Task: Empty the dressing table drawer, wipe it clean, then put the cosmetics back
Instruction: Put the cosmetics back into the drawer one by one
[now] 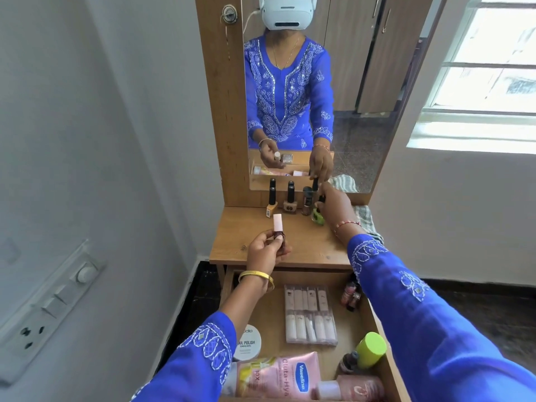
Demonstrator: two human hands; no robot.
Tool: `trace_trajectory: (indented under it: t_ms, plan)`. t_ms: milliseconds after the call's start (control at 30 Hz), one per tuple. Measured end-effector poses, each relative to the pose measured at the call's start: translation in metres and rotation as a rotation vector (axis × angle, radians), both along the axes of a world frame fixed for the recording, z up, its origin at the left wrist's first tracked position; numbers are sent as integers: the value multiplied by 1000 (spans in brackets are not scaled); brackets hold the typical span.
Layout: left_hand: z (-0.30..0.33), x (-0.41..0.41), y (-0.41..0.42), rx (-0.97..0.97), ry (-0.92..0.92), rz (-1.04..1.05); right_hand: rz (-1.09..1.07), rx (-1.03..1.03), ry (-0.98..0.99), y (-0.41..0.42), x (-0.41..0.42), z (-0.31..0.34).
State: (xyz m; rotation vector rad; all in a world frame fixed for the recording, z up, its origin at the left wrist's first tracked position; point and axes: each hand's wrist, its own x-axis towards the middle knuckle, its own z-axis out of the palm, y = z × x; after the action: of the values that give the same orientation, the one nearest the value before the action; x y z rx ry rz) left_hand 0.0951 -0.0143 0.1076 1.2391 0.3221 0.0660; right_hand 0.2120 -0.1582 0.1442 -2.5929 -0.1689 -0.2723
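My left hand [265, 246] grips a dark nail polish bottle with a pale pink cap [278, 227] above the wooden tabletop [243, 242]. My right hand [333, 204] pinches the black cap of a green nail polish bottle [318, 216] standing on the tabletop by the mirror. Three more polish bottles [290, 200] stand in a row to its left. Below, the open drawer [374, 323] holds a clear case of pale tubes [310, 314], a Vaseline tube [275, 372], a nail polish remover tub [248, 342], a green-capped bottle [369, 349], a pink bottle [352, 388] and small bottles [351, 295].
A striped cloth [367, 220] lies at the tabletop's right edge, behind my right arm. The mirror [362, 97] rises at the back of the table. A grey wall with a switch panel [49, 311] stands close on the left. A window [487, 68] is at the right.
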Motion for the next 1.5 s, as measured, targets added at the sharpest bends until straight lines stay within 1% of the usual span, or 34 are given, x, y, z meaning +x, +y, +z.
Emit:
trace_trajectory:
  t_ms: [67, 233, 400, 467, 567, 633, 733, 833, 967, 1067, 1300, 1500]
  plan:
    - [0, -1, 1, 16, 8, 10, -38, 66, -20, -1, -1, -1]
    - [-5, -7, 4, 66, 3, 35, -71, 154, -110, -9, -17, -5]
    - [-23, -28, 9, 143, -30, 152, -49, 355, -186, -7, -55, -8]
    - [-33, -40, 14, 215, -46, 233, -25, 407, -169, -2, -75, -10]
    - [-52, -60, 27, 342, -91, 345, 22, 528, -66, 9, -104, -18]
    - [-64, -72, 37, 385, -81, 391, 67, 565, -12, 20, -121, -26]
    - [-78, -83, 48, 416, -25, 455, 131, 524, 86, 41, -136, -43]
    - [-84, -87, 54, 414, -11, 473, 184, 488, 214, 64, -142, -63]
    - [-86, -87, 57, 446, 6, 457, 194, 323, 260, 90, -142, -90]
    - [-85, -89, 59, 459, 6, 472, 175, 288, 321, 104, -140, -100]
    - [-83, -91, 58, 525, 14, 464, 227, 163, 327, 124, -138, -108]
    - [-82, -93, 58, 532, 17, 459, 258, 139, 315, 130, -137, -108]
